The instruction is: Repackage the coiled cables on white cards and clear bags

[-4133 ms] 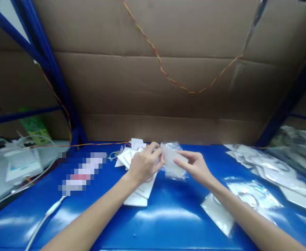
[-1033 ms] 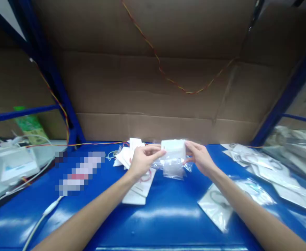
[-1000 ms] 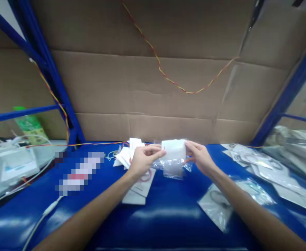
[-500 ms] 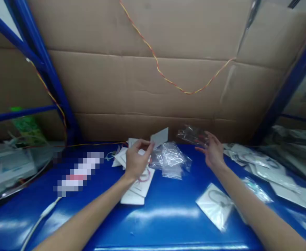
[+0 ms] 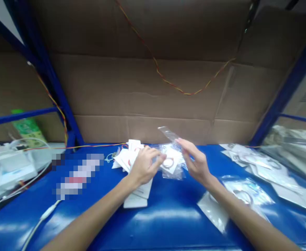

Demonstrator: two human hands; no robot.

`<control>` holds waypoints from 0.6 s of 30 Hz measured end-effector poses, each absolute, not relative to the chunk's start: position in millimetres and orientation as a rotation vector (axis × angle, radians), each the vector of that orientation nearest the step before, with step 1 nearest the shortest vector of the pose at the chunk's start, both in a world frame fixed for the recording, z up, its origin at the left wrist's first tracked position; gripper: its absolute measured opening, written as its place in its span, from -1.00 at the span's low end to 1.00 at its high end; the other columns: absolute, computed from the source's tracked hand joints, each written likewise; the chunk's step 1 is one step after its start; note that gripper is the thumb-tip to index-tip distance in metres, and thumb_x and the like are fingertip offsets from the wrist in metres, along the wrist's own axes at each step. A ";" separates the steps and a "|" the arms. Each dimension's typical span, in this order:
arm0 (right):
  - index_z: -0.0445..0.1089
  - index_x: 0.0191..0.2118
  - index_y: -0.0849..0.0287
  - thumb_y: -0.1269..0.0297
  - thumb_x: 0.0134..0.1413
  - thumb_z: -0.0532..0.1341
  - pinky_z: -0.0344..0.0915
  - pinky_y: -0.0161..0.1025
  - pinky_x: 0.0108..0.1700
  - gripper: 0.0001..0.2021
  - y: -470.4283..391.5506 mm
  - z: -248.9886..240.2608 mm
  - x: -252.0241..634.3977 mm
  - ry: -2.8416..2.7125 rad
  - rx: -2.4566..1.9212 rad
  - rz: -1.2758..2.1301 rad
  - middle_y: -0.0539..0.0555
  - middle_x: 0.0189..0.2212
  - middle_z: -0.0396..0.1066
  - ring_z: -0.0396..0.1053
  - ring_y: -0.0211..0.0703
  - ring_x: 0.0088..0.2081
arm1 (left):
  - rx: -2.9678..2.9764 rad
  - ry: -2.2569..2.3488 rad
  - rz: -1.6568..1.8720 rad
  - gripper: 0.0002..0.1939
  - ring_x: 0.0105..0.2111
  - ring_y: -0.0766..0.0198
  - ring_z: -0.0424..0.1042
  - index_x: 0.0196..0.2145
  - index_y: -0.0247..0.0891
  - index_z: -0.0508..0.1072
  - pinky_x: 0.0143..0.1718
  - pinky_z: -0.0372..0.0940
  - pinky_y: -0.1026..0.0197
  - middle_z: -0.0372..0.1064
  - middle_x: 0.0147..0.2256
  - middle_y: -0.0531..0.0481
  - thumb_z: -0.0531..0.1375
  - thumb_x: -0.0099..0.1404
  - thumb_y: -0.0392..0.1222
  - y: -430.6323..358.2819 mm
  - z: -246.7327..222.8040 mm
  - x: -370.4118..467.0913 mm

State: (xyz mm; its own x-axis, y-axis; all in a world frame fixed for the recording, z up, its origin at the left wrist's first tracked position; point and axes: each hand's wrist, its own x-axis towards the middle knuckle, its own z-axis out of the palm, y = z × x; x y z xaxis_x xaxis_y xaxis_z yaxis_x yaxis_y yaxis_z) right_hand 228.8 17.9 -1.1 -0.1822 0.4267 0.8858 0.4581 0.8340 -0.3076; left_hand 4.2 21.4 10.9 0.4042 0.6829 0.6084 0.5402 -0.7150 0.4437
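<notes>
My left hand (image 5: 146,165) pinches the edge of a white card (image 5: 171,161) that carries a thin ring-shaped bracelet or cord. My right hand (image 5: 196,161) is closed on a clear plastic bag (image 5: 168,133), whose end sticks up above the card. The bag and card are close together between my hands; whether they touch I cannot tell. Beneath them lie several loose clear bags (image 5: 173,174). Under and behind my left hand is a pile of white cards (image 5: 135,201), some with reddish rings.
Packed cards in clear bags (image 5: 215,212) lie by my right forearm. More flat packets (image 5: 270,167) are heaped at the right of the blue table (image 5: 168,226). A partly blurred-out strip with a white cable (image 5: 47,212) lies at left. Cardboard (image 5: 142,90) stands behind.
My right hand has moved left with the clear bag, close to the card. The card in my left hand now faces me, showing its ring. The cardboard looks darker.
</notes>
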 end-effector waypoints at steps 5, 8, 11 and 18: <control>0.20 0.39 0.03 0.34 0.38 0.14 0.31 0.12 0.28 -0.49 0.2 2.6 210.2 -2.213 -0.549 -0.153 0.13 0.24 0.41 0.27 0.04 0.32 | 1.891 1.347 1.275 -0.44 -0.54 0.20 0.36 -0.46 -0.29 0.52 -0.48 0.23 0.21 0.38 -0.60 -0.01 -0.07 0.44 0.10 27.6 17.7 2.5; 0.18 0.40 0.12 0.15 0.32 0.22 0.22 0.19 0.33 -0.40 -1.2 11.8 218.0 -2.231 -0.664 -0.190 0.22 0.32 0.29 0.24 0.13 0.33 | 1.937 1.444 1.282 -0.57 -0.53 0.22 0.35 -0.55 -0.26 0.42 -0.48 0.16 0.24 0.35 -0.59 0.02 0.01 0.34 0.01 36.0 21.1 -6.7; 0.47 0.18 0.15 0.16 0.32 0.19 0.35 0.14 0.20 -0.61 8.4 25.0 244.8 -2.065 -0.911 -0.223 0.23 0.15 0.48 0.43 0.15 0.17 | 2.094 1.476 1.167 -0.63 -0.57 0.26 0.27 -0.70 -0.23 0.33 -0.49 0.04 0.25 0.24 -0.68 0.06 0.12 0.19 -0.05 39.7 31.4 -19.9; 0.65 -0.24 0.07 0.04 0.26 0.21 0.46 -0.10 -0.19 -0.69 11.8 63.8 321.5 -1.802 -1.403 -0.049 0.06 -0.29 0.65 0.57 0.07 -0.25 | 2.413 1.958 0.463 -0.68 -0.50 0.04 0.44 -0.66 -0.18 0.42 -0.44 0.16 0.16 0.41 -0.61 -0.10 0.20 0.14 0.02 42.0 43.1 -49.2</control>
